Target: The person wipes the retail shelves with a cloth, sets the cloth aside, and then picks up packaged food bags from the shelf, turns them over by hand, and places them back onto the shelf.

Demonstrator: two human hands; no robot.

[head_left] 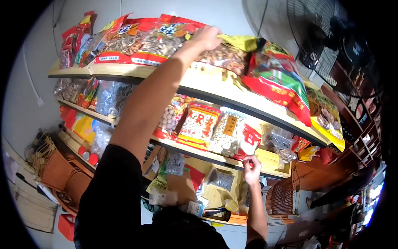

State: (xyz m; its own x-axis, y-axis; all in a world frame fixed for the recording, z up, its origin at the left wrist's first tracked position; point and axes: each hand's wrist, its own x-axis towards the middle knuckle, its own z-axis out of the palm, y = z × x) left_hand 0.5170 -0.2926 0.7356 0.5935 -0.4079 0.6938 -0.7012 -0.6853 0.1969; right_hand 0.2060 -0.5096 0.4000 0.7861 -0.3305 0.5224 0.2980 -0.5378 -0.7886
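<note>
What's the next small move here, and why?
I'd probably raise the right hand to ease the red-and-green bag back: its lower corner lies close to the front edge of the top shelf, while the left hand is at the yellow-topped bag.

Smooth pale wood, that top shelf (203, 81) was, its edge matt black! On it, glossy plastic gleamed over the bag of dried pieces (228, 58); below it, shiny plastic wrapped the red-and-white packet (250, 139); beyond its right end, metal wire caged the fan (354, 47); below its left, rough wicker formed the basket (58, 173).
</note>
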